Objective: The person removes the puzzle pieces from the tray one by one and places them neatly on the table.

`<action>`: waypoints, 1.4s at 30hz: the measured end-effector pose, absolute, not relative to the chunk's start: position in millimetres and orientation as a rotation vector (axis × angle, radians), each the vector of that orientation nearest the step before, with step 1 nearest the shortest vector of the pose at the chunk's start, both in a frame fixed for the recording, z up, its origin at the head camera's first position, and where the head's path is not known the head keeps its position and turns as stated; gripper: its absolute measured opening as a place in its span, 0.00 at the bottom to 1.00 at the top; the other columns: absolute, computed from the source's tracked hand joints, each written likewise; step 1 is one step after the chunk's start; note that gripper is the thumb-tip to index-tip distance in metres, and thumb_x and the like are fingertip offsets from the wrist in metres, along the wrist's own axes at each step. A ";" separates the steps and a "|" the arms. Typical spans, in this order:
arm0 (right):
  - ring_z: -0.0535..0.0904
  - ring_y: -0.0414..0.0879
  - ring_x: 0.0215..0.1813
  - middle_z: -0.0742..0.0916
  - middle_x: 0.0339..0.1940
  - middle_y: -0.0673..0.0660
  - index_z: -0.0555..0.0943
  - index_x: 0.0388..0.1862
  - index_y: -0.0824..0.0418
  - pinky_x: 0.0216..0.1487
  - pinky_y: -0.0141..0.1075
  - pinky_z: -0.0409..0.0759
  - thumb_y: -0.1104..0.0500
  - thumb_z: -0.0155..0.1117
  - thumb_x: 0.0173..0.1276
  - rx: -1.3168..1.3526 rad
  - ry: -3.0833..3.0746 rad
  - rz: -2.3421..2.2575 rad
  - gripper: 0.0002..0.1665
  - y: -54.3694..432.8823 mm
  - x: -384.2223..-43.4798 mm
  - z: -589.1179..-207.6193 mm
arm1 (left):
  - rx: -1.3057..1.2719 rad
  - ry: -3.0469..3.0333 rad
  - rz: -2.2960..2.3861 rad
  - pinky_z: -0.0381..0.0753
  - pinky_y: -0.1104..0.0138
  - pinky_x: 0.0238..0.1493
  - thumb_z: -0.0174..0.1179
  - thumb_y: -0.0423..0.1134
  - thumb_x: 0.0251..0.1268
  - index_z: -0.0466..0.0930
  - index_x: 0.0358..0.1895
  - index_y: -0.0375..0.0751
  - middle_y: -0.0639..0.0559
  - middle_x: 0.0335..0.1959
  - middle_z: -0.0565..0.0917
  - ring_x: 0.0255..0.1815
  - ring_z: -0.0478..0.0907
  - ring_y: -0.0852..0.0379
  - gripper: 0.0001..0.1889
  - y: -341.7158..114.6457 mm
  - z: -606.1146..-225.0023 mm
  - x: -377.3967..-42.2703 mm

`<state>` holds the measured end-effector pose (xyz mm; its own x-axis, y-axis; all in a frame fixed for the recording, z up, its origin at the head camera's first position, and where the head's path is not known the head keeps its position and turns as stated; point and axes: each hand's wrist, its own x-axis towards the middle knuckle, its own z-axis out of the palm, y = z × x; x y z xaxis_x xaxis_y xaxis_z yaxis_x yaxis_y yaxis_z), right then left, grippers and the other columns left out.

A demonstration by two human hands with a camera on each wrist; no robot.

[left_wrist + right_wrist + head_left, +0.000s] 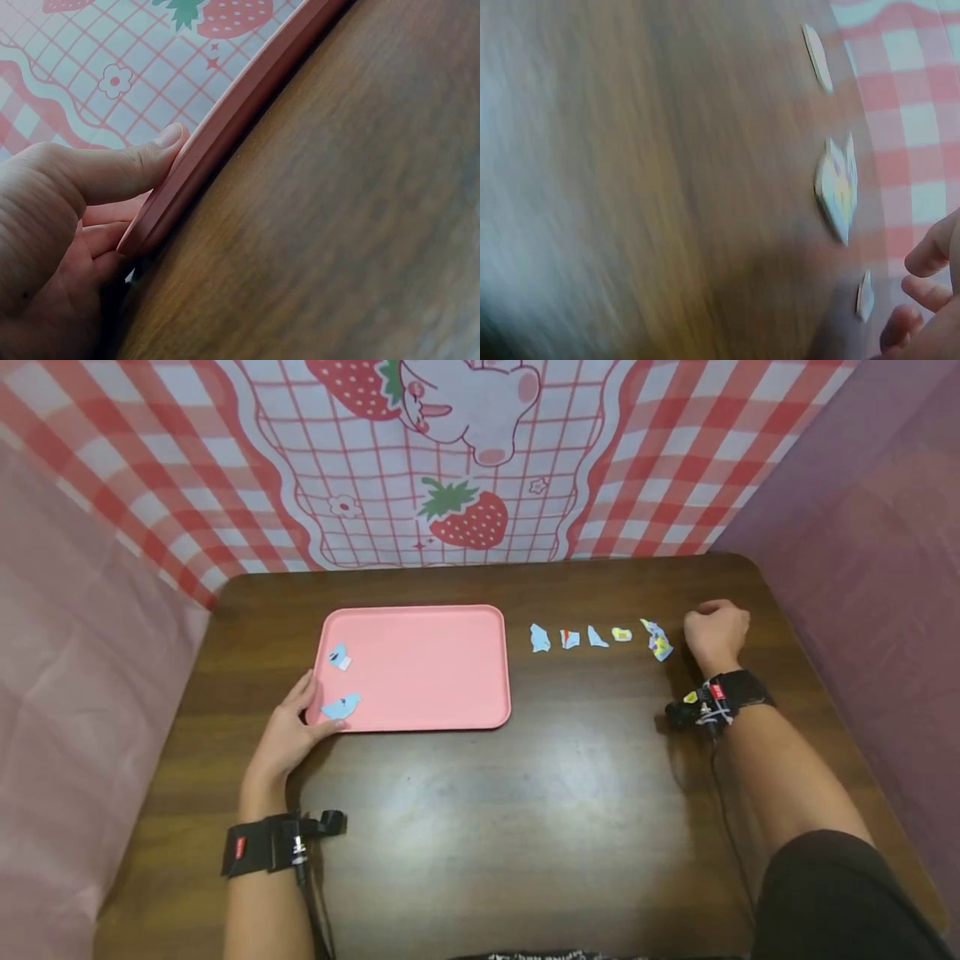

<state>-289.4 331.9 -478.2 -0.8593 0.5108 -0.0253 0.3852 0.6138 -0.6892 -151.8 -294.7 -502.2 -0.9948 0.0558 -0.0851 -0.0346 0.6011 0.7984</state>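
Note:
At the near left corner of a pink tray (423, 668), my left hand (288, 735) grips the rim, thumb on the edge and fingers around the outside. Two irregular light-blue pieces lie inside the tray: one with a white corner (340, 656), and a larger piece (342, 706) near the left thumb. My right hand (717, 631) is over the table's right side, beside a yellow-and-blue piece (658, 642). In the right wrist view its fingers (930, 251) are loosely bent and hold nothing visible. A small thin piece (865, 298) lies close to them; the hand hides it in the head view.
Right of the tray, several flat pieces form a row: a blue piece (540, 638), a red-marked piece (570, 638), a narrow piece (597, 637) and a yellow-centred piece (622, 634). A checked strawberry cloth (465, 485) hangs behind the wooden table (480, 827).

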 end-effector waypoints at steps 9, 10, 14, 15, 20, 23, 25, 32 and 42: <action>0.72 0.60 0.53 0.73 0.57 0.69 0.81 0.59 0.67 0.52 0.45 0.70 0.62 0.55 0.63 -0.470 -2.654 1.076 0.25 267.4 -286.4 -468.5 | 0.001 2.712 1.375 0.48 0.43 0.76 0.75 0.44 0.58 0.53 0.78 0.32 0.44 0.83 0.49 0.81 0.45 0.41 0.51 -297.4 -501.6 -154.1; 0.72 0.60 0.52 0.74 0.55 0.68 0.81 0.58 0.67 0.51 0.46 0.70 0.62 0.55 0.62 -0.429 -2.653 1.073 0.25 259.1 -285.3 -467.8 | 0.000 2.710 1.376 0.48 0.44 0.76 0.75 0.45 0.58 0.53 0.78 0.33 0.45 0.83 0.49 0.81 0.45 0.41 0.51 -297.6 -501.6 -154.0; 0.70 0.61 0.51 0.75 0.45 0.65 0.83 0.55 0.68 0.51 0.49 0.67 0.65 0.56 0.58 -0.275 -2.650 1.066 0.25 228.8 -282.3 -468.8 | 0.000 2.696 1.385 0.47 0.44 0.76 0.75 0.44 0.59 0.52 0.78 0.32 0.45 0.83 0.48 0.81 0.44 0.41 0.51 -297.3 -501.2 -153.0; 0.70 0.61 0.50 0.75 0.44 0.65 0.83 0.55 0.68 0.51 0.50 0.67 0.66 0.56 0.57 -0.243 -2.654 1.068 0.25 222.1 -281.7 -469.3 | -0.004 2.696 1.385 0.47 0.45 0.77 0.75 0.44 0.59 0.52 0.78 0.32 0.45 0.83 0.48 0.81 0.44 0.41 0.51 -297.5 -501.5 -152.8; 0.71 0.58 0.47 0.75 0.40 0.62 0.83 0.52 0.68 0.47 0.48 0.67 0.66 0.57 0.55 -0.125 -2.669 1.076 0.24 193.0 -277.9 -470.9 | -0.029 2.680 1.390 0.47 0.45 0.77 0.75 0.46 0.59 0.51 0.79 0.36 0.48 0.83 0.48 0.82 0.43 0.43 0.51 -298.0 -502.3 -152.6; 0.71 0.58 0.46 0.76 0.40 0.63 0.84 0.52 0.67 0.47 0.48 0.67 0.67 0.57 0.55 -0.080 -2.686 1.099 0.24 178.7 -273.7 -469.8 | -0.031 2.682 1.369 0.48 0.45 0.77 0.74 0.47 0.59 0.51 0.79 0.37 0.49 0.83 0.47 0.82 0.43 0.44 0.51 -298.2 -502.7 -153.4; 0.71 0.58 0.46 0.76 0.40 0.63 0.84 0.52 0.68 0.47 0.47 0.67 0.67 0.58 0.56 -0.047 -2.694 1.125 0.23 169.9 -270.6 -469.1 | -0.017 2.692 1.356 0.48 0.45 0.76 0.74 0.46 0.59 0.51 0.79 0.36 0.47 0.83 0.48 0.82 0.44 0.43 0.51 -297.8 -502.5 -154.1; 0.72 0.56 0.43 0.77 0.39 0.63 0.85 0.50 0.67 0.44 0.45 0.68 0.68 0.58 0.54 0.033 -2.712 1.170 0.23 144.4 -262.0 -468.6 | 0.017 2.712 1.349 0.48 0.44 0.76 0.75 0.45 0.59 0.51 0.79 0.33 0.44 0.83 0.48 0.81 0.45 0.41 0.51 -296.3 -501.2 -157.1; 0.72 0.55 0.43 0.79 0.41 0.66 0.85 0.50 0.66 0.44 0.44 0.68 0.68 0.60 0.54 0.051 -2.748 1.264 0.22 122.1 -260.2 -468.5 | 0.002 2.695 1.363 0.49 0.43 0.76 0.75 0.45 0.59 0.52 0.79 0.33 0.45 0.83 0.48 0.81 0.45 0.41 0.51 -297.1 -502.9 -154.2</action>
<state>-260.2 122.1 -468.5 -0.9926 0.0184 0.1199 -0.0791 0.6515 -0.7545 -154.2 -297.1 -502.9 -0.9927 0.0555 -0.1070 -0.0533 0.5940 0.8027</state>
